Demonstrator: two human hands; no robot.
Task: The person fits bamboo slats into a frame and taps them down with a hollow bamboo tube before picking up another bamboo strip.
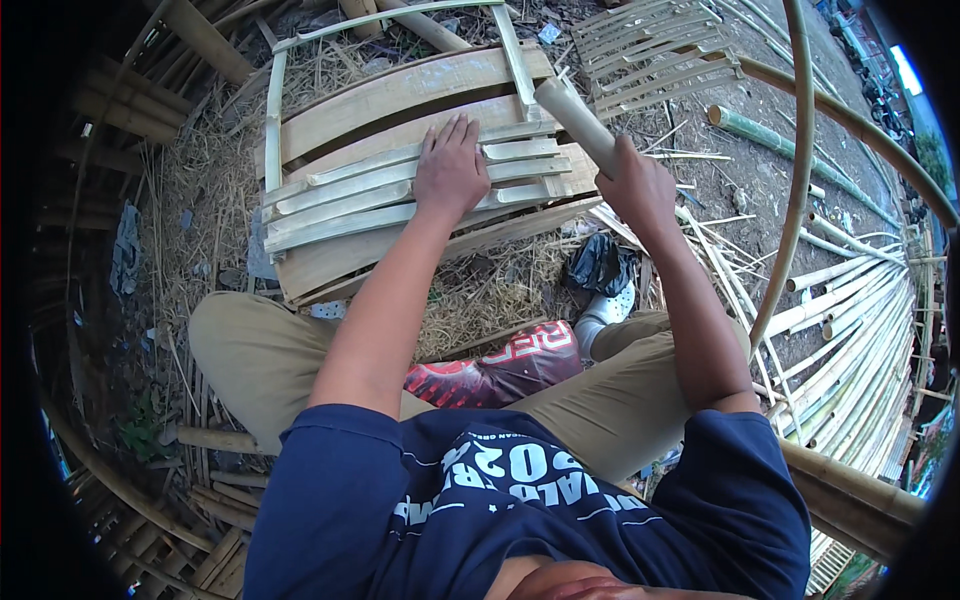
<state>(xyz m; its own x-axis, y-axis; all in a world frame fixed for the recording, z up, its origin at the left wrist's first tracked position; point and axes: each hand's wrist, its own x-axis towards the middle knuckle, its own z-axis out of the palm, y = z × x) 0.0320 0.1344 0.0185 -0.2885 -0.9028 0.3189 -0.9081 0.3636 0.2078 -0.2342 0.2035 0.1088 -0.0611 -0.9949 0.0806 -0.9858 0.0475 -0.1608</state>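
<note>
My left hand point(455, 165) lies flat, fingers stretched forward, across several pale bamboo slats point(345, 198). These slats run side by side over the near part of a low bench of wooden planks point(410, 95). Two bamboo side strips point(515, 62) and a far crosspiece point(385, 15) form a frame with them. In my right hand point(638, 190), fingers wrapped round its lower end, is a short thick wooden club point(575, 120). It tilts up and to the left, with its far end over the bench's right edge.
A finished-looking slatted bamboo panel point(650, 55) lies at the far right. Bamboo poles point(850, 310) are heaped on the right, and a curved pole point(800, 180) arches near my right arm. A black plastic bag point(600, 263) sits by my shoe point(605, 312). Shavings point(215, 170) cover the ground.
</note>
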